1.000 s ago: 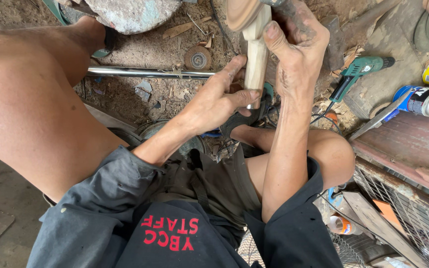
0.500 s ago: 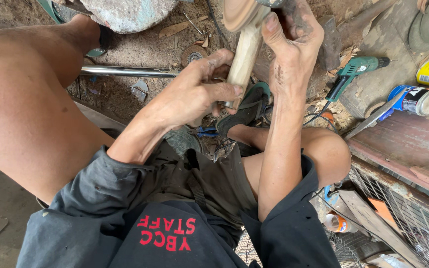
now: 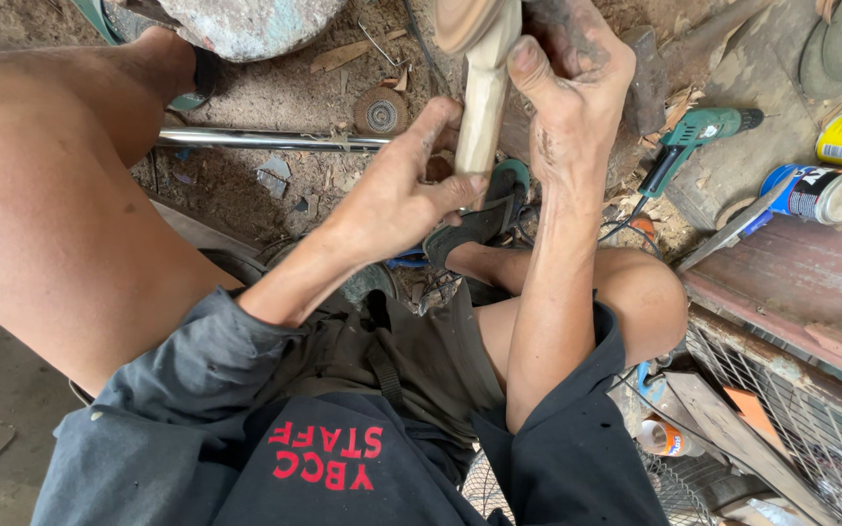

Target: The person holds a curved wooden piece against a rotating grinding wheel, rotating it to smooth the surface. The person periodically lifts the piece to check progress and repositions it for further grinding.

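I see my left hand (image 3: 401,200) and right hand (image 3: 567,97), fingers clamped on the pale wooden spindle (image 3: 482,107), at 12 o'clock.

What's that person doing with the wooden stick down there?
A person sitting low on the dirt floor holds a pale carved wooden piece in both hands. The left hand wraps around its lower shaft, while the right hand, dark with grime, grips it higher up. Around them lie a green power drill, a metal rod, a small round disc and two paint cans.
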